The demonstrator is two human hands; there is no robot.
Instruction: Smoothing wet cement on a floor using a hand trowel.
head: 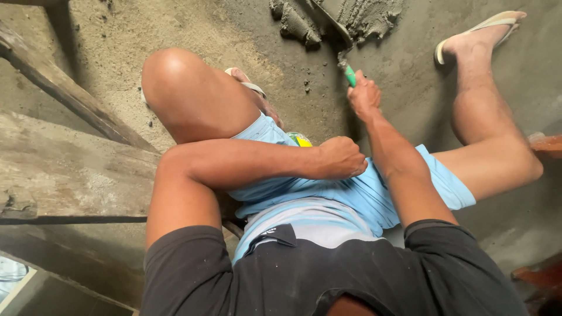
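I look straight down at my own body, squatting in light blue shorts and a black shirt. My right hand (364,95) grips the green handle of a trowel (345,64), whose blade reaches into a heap of wet grey mortar (345,17) on the concrete floor. My left hand (342,157) is closed in a fist and rests on my lap, with nothing visible in it. A small yellow and green object (301,140) peeks out by the shorts just left of that fist.
Weathered wooden planks (64,169) lie at the left, with one beam (52,82) slanting up to the top left. My feet in sandals (480,32) stand on the grey floor. A reddish object (547,143) sits at the right edge.
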